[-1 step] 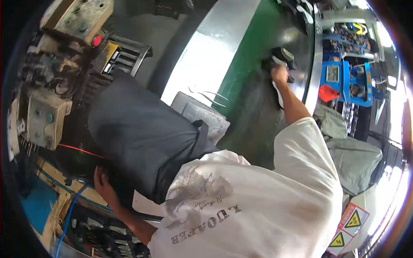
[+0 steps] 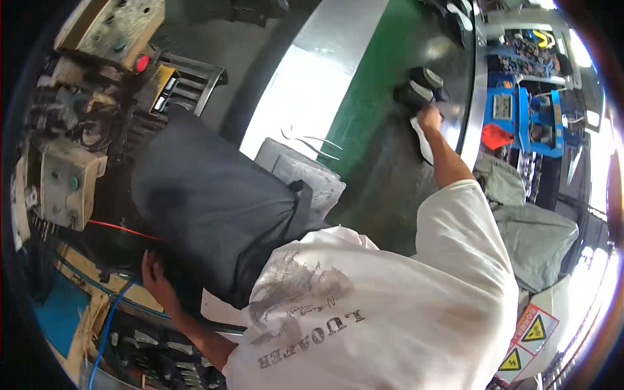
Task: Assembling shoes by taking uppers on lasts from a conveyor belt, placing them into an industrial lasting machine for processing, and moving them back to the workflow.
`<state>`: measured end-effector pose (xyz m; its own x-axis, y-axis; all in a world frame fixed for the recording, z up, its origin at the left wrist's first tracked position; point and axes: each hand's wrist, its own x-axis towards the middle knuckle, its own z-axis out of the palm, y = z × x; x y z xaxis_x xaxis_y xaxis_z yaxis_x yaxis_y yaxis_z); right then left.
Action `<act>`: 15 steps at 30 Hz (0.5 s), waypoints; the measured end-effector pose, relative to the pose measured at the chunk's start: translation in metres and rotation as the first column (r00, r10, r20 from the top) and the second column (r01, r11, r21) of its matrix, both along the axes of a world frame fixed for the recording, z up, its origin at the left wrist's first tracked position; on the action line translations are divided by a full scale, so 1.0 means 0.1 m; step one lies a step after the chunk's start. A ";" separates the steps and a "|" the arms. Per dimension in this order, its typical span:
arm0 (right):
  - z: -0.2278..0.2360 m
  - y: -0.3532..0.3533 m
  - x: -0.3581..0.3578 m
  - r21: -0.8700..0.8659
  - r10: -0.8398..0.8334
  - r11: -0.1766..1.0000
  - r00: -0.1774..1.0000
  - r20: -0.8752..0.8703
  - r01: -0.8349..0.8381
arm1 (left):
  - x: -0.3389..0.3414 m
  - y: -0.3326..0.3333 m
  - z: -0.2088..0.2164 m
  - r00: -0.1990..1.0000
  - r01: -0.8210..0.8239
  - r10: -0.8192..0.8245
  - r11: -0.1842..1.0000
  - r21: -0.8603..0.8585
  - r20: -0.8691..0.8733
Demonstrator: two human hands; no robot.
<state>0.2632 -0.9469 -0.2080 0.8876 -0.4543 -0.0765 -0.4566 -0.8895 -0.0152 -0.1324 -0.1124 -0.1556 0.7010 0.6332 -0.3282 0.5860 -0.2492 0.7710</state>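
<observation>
Right hand grips a black tool far right; left hand clutches the dark cloth, seemingly. Stretched so wide, the cloth could slip.

A dark grey fabric bundle lies beside a green strip and a silvery metal band. The shirt is white with grey print; the machines are blue, with yellow-and-red warning signs.
</observation>
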 end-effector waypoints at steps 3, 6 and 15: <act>-0.21 -0.96 -0.82 -0.082 -0.107 0.993 0.917 -0.384 0.082 | 0.19 -0.12 0.18 0.998 0.051 -0.051 0.999 0.005 -0.034; -0.44 -1.48 -1.53 0.296 -0.099 0.932 0.932 -0.349 0.210 | 0.17 -0.05 0.07 0.994 0.056 -0.059 0.998 -0.032 -0.091; -0.48 -0.85 -1.40 -0.386 0.113 0.915 0.993 -0.040 -0.120 | 0.56 -0.01 0.57 0.957 0.275 -0.264 0.958 0.079 -0.123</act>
